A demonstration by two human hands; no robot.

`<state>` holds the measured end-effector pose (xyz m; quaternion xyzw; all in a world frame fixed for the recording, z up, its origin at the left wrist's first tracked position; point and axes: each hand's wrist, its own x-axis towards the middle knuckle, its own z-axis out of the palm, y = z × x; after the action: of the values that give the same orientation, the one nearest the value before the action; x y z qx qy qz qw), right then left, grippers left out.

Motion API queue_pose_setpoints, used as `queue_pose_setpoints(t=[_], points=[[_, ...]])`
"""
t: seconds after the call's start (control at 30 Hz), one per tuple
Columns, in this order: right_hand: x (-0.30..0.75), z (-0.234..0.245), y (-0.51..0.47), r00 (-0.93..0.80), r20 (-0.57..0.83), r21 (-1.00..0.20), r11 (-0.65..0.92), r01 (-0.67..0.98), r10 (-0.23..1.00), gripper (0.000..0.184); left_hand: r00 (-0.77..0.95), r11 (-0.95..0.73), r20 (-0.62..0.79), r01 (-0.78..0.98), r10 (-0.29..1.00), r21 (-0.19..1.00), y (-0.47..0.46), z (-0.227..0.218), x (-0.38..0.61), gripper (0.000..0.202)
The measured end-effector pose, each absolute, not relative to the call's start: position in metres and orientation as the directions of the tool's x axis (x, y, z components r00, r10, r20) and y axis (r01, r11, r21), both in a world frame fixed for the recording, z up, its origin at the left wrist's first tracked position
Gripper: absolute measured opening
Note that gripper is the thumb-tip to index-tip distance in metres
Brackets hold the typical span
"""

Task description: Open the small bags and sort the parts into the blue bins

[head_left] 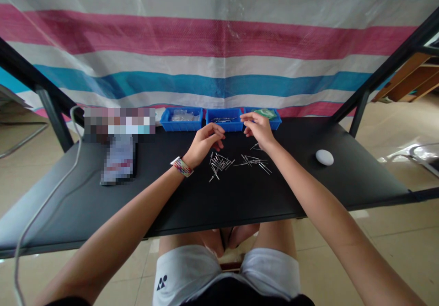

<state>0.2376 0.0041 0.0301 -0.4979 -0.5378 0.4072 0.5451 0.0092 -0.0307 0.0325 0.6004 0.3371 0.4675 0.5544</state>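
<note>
My left hand, with a patterned band at the wrist, is just in front of the middle blue bin. Its fingers are curled in toward the thumb, and what they hold, if anything, is hidden. My right hand hovers by the gap between the middle and right bins, fingers loosely bent and apart, nothing visible in them. On the black table below lie a left pile of thin silver rivets and a looser right group of rivets. More such pieces rest in the middle blue bin.
The left blue bin contains clear plastic bags; the right blue bin holds something green. A white rounded object sits at the right of the black table. A blurred-out item and a white cable are at left.
</note>
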Motion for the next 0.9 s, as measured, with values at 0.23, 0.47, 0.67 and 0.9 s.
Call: queue_pose_setpoints(t=[0.23, 0.47, 0.67, 0.9], points=[[0.287, 0.043, -0.017, -0.334, 0.211, -0.7, 0.381, 0.604, 0.918, 0.016, 0.353, -0.147, 0.173, -0.098, 0.919, 0.984, -0.031, 0.034, 0.009, 0.018], [0.302, 0.042, -0.023, -0.292, 0.03, -0.346, 0.284, 0.894, 0.956, 0.017, 0.374, -0.141, 0.163, -0.085, 0.913, 0.986, -0.032, 0.033, 0.009, 0.016], [0.291, 0.038, -0.022, -0.345, 0.15, -0.528, 0.37, 0.764, 0.926, 0.014, 0.386, -0.153, 0.163, -0.056, 0.908, 0.987, -0.031, 0.03, 0.009, 0.017], [0.245, 0.045, -0.045, -0.364, 0.256, -0.818, 0.401, 0.411, 0.896, 0.011, 0.405, -0.247, 0.22, 0.014, 0.888, 0.969, -0.029, 0.024, 0.011, 0.019]])
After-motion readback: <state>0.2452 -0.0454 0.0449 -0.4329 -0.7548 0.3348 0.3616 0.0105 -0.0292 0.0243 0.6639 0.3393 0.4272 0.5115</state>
